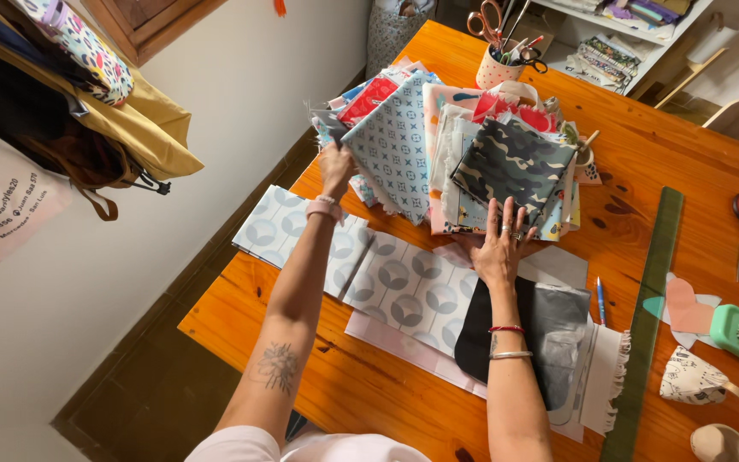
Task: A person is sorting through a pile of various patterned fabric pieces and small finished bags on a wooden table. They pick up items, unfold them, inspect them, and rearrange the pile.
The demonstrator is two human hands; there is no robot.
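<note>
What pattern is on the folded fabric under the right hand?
Camouflage in greens and dark patches, on the folded fabric beneath the right hand; head view.

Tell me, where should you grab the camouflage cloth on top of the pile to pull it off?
Probably by its near edge, coming from the person's side. The camouflage cloth lies folded flat on top of the fabric pile, and that edge overhangs toward the right hand, whose fingers already reach it. A pinch there, thumb under and fingers on top, should lift it without disturbing the pieces below. The left hand grips another piece.
</note>
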